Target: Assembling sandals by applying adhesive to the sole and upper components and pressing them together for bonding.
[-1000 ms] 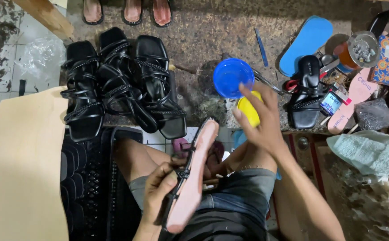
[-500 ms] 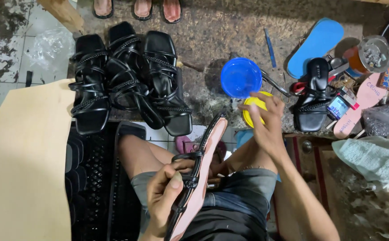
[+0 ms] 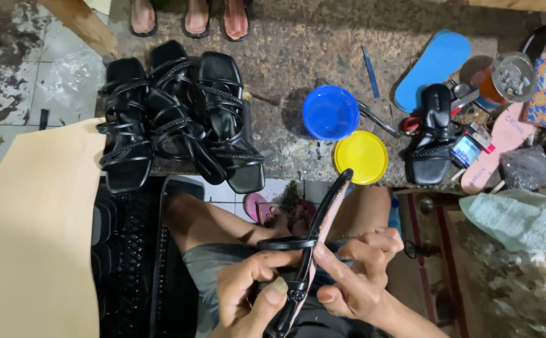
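Observation:
A pink-soled sandal with black edging and a black strap point(image 3: 323, 219) is held edge-on over my lap. My left hand point(image 3: 248, 294) grips its lower part, thumb on the black strap. My right hand point(image 3: 360, 275) pinches the sandal's other side, fingers bent against the sole. A yellow lid point(image 3: 360, 156) and a blue bowl point(image 3: 330, 112) lie on the stone slab just beyond the sandal's tip.
Several finished black strappy sandals point(image 3: 179, 119) lie at the left of the slab. A blue insole point(image 3: 432, 66), another black sandal point(image 3: 432, 134), a pink sole point(image 3: 498, 147) and small tools crowd the right. A tan sheet point(image 3: 29, 238) lies left. Another person's sandalled feet point(image 3: 188, 15) stand at the top.
My right hand has left the yellow lid on the slab and come back to the sandal. The sandal has turned from flat to edge-on.

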